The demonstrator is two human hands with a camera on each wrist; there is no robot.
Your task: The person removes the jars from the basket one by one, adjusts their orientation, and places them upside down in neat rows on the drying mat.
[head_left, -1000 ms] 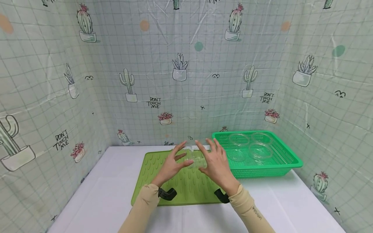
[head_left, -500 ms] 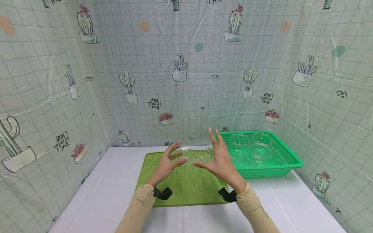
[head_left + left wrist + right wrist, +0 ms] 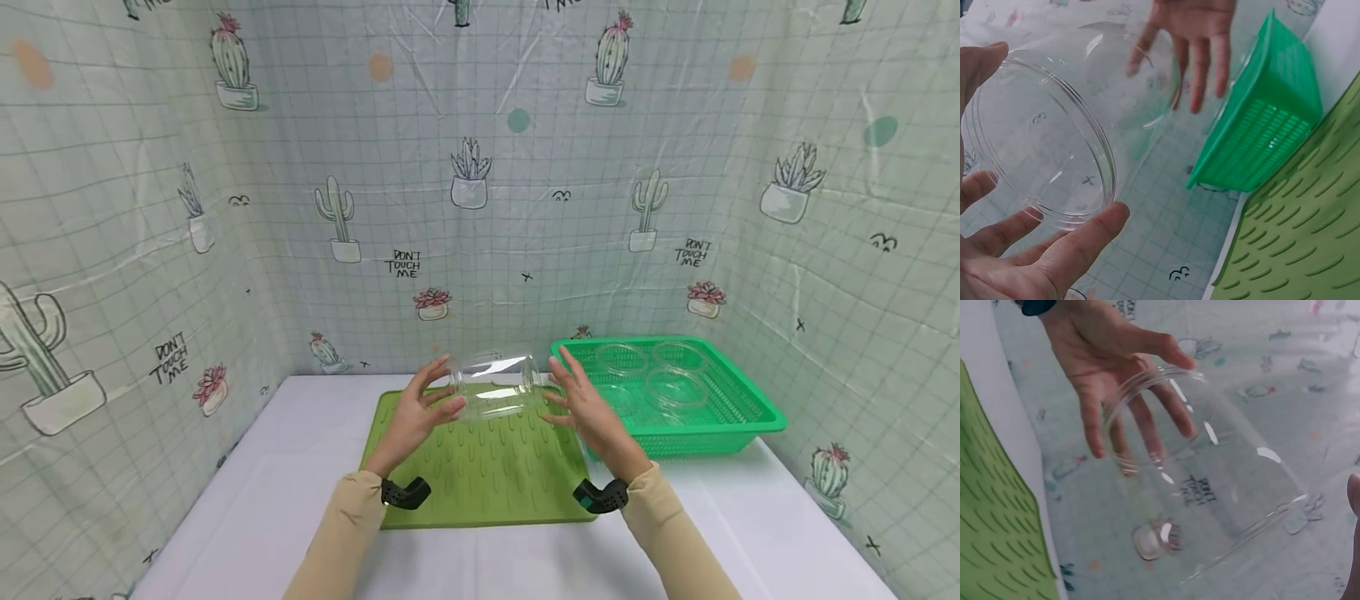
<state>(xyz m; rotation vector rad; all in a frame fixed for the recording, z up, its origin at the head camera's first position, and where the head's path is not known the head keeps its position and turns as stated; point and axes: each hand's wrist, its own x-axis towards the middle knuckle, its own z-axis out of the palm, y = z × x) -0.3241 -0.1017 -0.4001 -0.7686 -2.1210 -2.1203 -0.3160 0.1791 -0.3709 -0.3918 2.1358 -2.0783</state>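
A clear plastic jar is held on its side above the green mat, lying left to right. My left hand grips it by the left end, thumb and fingers spread around the ringed rim, as the left wrist view shows on the jar. Beyond the jar's right end, my right hand is spread with fingers apart and holds nothing. In the right wrist view, my left hand is behind the rim, while only a bit of my right hand shows at the right edge.
A green ribbed mat lies on the white-covered table. Behind it to the right stands a green slotted basket with several clear round containers in it. A cactus-print curtain closes in the back and sides.
My hands have moved apart, the left going leftward with the jar and the right drawing off to the right. The jar now shows its full length sideways.
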